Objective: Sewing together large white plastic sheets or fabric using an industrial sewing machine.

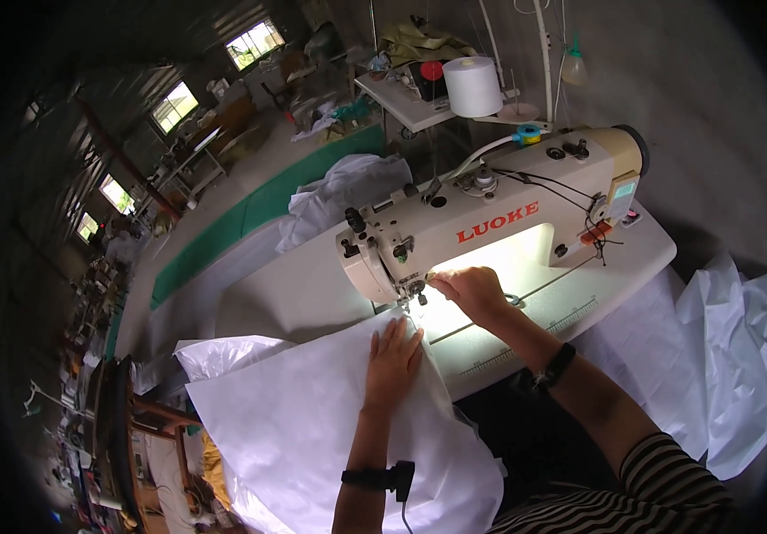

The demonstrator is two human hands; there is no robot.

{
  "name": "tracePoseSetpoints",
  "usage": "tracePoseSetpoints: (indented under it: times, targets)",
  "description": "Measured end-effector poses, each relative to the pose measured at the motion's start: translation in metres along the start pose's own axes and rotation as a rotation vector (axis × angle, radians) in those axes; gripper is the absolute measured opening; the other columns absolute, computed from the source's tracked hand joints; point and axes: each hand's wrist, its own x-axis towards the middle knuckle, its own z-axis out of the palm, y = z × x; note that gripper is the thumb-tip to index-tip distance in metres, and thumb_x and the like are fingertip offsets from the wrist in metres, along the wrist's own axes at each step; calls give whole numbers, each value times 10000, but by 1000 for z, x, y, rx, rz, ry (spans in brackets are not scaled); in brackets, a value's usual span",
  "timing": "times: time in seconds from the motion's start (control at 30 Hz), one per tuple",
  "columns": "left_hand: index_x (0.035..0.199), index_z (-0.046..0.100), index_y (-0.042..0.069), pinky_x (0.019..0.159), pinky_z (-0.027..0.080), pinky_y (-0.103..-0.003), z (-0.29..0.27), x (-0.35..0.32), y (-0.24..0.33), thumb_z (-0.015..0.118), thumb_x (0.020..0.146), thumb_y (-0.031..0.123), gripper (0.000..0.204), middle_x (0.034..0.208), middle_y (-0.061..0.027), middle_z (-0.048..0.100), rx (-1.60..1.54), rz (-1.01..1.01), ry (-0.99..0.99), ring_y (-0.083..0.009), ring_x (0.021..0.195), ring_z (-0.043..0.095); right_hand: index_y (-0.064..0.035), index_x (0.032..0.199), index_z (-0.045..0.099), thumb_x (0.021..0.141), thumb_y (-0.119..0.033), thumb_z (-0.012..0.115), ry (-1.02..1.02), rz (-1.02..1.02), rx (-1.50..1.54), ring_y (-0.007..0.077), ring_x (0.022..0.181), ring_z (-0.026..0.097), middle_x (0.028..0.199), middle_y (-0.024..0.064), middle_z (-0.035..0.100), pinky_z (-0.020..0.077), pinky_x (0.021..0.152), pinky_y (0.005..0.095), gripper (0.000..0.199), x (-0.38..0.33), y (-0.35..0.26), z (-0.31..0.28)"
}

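Observation:
A white industrial sewing machine stands in front of me, its lamp lighting the bed below the arm. A large white sheet, fabric or plastic, lies over the near left part of the table, with one edge by the presser foot. My left hand rests flat on that sheet, fingers stretched toward the needle area. Just right of the machine's needle head, my right hand is raised with its fingers curled together. What they pinch, if anything, is hidden. Both wrists wear dark bands.
A white thread cone stands behind the machine. Crumpled white material hangs at the table's right, and another white heap lies behind the machine head. A long green strip borders the far left. A small bottle hangs at upper right.

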Motion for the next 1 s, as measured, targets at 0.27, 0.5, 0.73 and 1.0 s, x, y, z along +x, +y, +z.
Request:
tracePoseSetpoints:
  times: [0.27,0.5,0.73,1.0]
  targets:
    - [1322,569,174,1160,227,-504,-1,-2,5,545,958,278,380,1469,-139,441,-31,14,24,-293,1397,365,-105,805,656,906,-257,609,-14,-77,110,281,639,674,703,99,665,527,576,408,189,-52,-32,-6]
    - [1251,599,115,1071,353,-462,-12,-2,-4,579,930,166,326,1368,-149,517,-113,39,160,-305,1266,476,-56,1039,654,902,-282,645,-281,184,457,269,743,681,884,101,687,535,674,372,265,-125,-66,-35]
    - [1144,588,85,721,547,-370,-27,-187,133,785,766,219,447,1052,-109,633,-497,-118,-54,-282,879,645,-83,1038,694,894,-356,660,-884,154,678,267,861,653,930,110,665,516,768,358,310,-237,-37,-55]
    - [1247,556,97,923,494,-438,14,-373,133,740,813,294,511,1266,-133,567,-291,-478,-559,-320,1104,592,-57,854,691,848,-244,714,-638,-37,554,284,728,652,806,103,653,518,666,370,188,-265,-40,-57]
